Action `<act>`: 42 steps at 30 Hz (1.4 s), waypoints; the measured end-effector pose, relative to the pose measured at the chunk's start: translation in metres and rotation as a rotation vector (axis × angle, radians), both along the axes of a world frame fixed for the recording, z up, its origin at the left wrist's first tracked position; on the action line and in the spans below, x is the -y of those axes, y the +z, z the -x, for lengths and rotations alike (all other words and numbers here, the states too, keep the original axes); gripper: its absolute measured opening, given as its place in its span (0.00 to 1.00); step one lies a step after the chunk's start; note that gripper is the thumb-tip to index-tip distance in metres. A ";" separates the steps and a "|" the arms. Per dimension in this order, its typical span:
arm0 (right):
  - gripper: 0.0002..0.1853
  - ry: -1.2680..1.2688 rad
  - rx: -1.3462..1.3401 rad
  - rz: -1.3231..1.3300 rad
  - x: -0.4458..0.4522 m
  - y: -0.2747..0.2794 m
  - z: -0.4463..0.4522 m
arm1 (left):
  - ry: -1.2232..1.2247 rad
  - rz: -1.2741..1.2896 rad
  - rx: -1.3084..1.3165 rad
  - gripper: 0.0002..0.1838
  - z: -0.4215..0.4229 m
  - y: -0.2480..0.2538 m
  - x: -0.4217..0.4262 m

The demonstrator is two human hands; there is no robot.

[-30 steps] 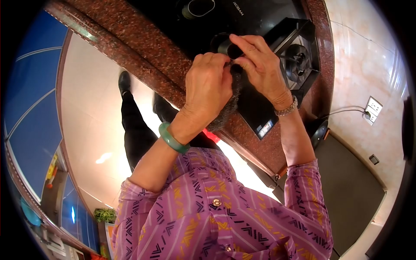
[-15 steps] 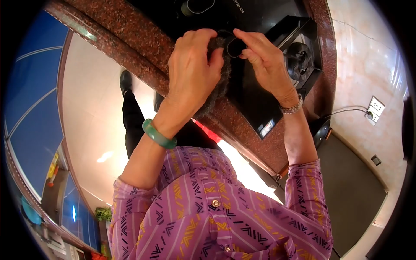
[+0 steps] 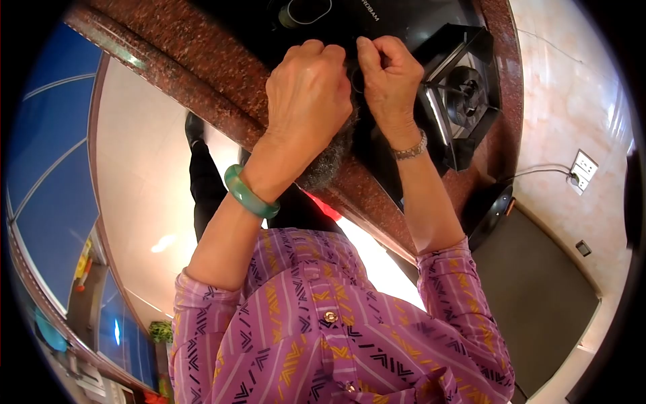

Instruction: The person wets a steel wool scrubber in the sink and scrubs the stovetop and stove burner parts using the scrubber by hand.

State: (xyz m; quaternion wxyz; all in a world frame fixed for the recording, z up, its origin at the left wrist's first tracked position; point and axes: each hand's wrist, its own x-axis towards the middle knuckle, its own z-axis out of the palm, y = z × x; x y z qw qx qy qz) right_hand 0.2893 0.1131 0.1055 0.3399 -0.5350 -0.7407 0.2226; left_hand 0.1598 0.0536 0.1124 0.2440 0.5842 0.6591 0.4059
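My left hand, with a green bangle on the wrist, is curled into a fist at the front of the black stove top. From beneath it hangs a dark grey, fuzzy cloth-like thing, reaching over the counter edge. My left fingertips are hidden from view. Close by on the right, my right hand has its fingers folded and the thumb pressed against them; what they hold, if anything, does not show. Between the two hands a dark round part with a thin rim is partly visible.
A black angular pan stand surrounds a burner at the right. Another round ringed part is at the top. A red-brown speckled counter borders the stove. A black pan and wall socket lie farther right.
My right hand has moved left and slightly up, its fingers folding in. My left fingers have curled tighter, and the thumb has turned out of view. The round part is more covered.
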 end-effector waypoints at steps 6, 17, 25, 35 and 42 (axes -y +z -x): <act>0.11 -0.010 0.001 -0.041 0.001 0.000 0.003 | 0.030 0.008 0.146 0.05 -0.004 0.003 0.018; 0.11 -0.019 0.007 -0.090 0.001 -0.003 0.002 | 0.034 -0.018 0.179 0.04 -0.007 0.000 0.017; 0.11 -0.033 0.034 -0.071 0.001 -0.001 0.002 | 0.049 -0.038 0.165 0.05 -0.010 0.000 0.017; 0.12 -0.019 0.002 -0.059 0.002 -0.001 0.003 | 0.111 -0.060 0.191 0.05 -0.008 -0.003 0.011; 0.12 -0.023 0.022 -0.077 0.003 -0.001 0.003 | 0.054 -0.110 0.159 0.05 -0.008 -0.004 0.015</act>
